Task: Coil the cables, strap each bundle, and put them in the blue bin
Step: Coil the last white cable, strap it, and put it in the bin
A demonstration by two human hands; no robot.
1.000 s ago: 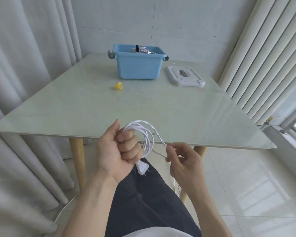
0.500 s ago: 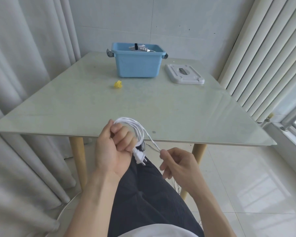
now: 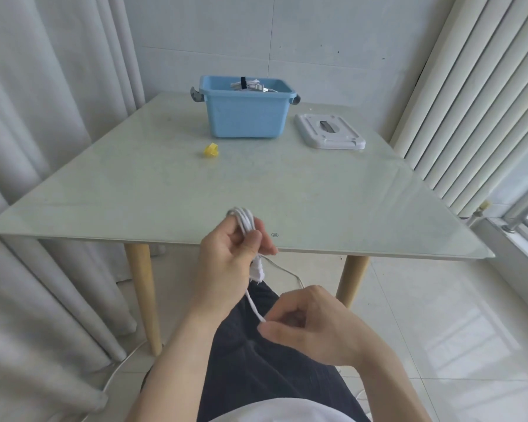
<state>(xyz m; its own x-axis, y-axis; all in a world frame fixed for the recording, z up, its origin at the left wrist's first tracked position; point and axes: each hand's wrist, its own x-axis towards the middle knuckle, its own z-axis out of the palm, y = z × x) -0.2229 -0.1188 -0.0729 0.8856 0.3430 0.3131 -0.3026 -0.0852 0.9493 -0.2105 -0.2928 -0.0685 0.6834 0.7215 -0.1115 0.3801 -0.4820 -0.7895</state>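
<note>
The tabletop (image 3: 287, 190) carries a blue bin (image 3: 247, 117) at its far side, holding strapped cables. Off the tabletop's near edge, the left hand (image 3: 229, 263) grips a white cable coil (image 3: 247, 222); the right hand (image 3: 314, 324) pinches its loose strand.

Bin (image 3: 246, 117) at the counter's (image 3: 317, 202) far side; lid (image 3: 329, 132) to its right; small clip (image 3: 211, 150) before it, leftward.

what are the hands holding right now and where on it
The left hand grips the white cable by its coiled loops; the right hand pinches the loose run of the same cable.
</note>
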